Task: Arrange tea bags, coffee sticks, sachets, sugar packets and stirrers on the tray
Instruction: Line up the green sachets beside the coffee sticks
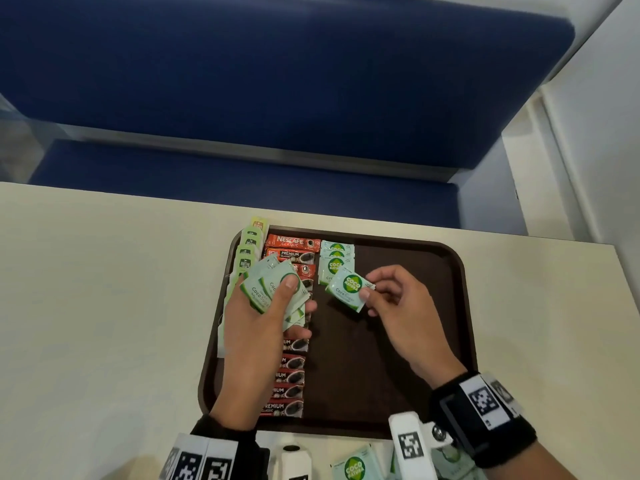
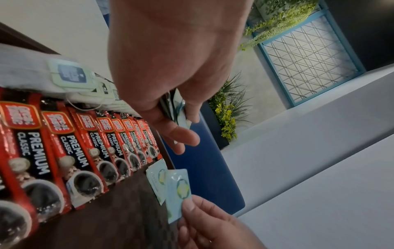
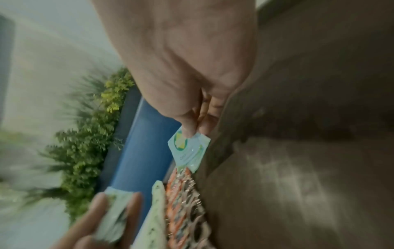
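Pinching one pale-green Coco sugar packet (image 1: 349, 289), round green logo up, right hand (image 1: 398, 306) hovers over brown tray (image 1: 460, 306); beyond its fingertips, laid packets (image 1: 335, 259). Left hand (image 1: 263, 327) grips fanned packet stack (image 1: 273, 289) above coffee sticks (image 1: 289, 382).

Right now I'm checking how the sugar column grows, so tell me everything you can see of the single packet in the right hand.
The single sugar packet is a small, flat, pale blue-green sachet, glossy like plastic film, with a round green and yellow "Coco Natura" logo. It looks sealed and tilted, hovering over the brown tray just below the sugar packets already laid. The right hand pinches one edge in a thumb-and-fingertip grip.
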The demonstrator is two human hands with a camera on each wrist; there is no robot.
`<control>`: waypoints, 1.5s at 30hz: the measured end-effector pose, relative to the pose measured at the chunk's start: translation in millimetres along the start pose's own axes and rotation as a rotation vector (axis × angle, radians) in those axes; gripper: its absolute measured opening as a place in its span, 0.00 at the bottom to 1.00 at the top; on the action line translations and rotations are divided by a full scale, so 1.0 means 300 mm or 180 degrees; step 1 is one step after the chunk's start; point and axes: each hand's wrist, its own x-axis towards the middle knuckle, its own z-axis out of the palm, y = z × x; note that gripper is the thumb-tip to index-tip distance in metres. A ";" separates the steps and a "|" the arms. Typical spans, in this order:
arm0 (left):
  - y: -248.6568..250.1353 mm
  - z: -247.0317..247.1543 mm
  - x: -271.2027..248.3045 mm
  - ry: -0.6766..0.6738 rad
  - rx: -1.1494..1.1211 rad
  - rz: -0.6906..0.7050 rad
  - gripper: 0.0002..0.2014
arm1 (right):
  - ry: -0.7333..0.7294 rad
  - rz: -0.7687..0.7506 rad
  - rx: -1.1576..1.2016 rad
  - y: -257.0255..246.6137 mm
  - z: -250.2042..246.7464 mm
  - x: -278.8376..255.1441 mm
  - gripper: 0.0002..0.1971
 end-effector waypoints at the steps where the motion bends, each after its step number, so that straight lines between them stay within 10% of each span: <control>1: -0.001 -0.008 -0.003 0.0010 0.0026 -0.0008 0.09 | -0.0035 -0.0039 -0.0192 0.014 0.001 0.021 0.11; 10: -0.011 -0.029 -0.028 -0.0048 0.0045 -0.0086 0.13 | -0.0186 -0.0649 -0.1379 0.021 0.044 0.129 0.18; 37: -0.023 -0.037 -0.018 -0.0096 0.0063 -0.0210 0.14 | 0.0294 -0.0676 -0.1130 -0.012 0.082 0.108 0.14; 45: -0.017 0.016 -0.013 -0.0272 -0.0182 -0.0390 0.15 | -0.0971 -0.0442 0.0224 -0.138 0.102 -0.066 0.17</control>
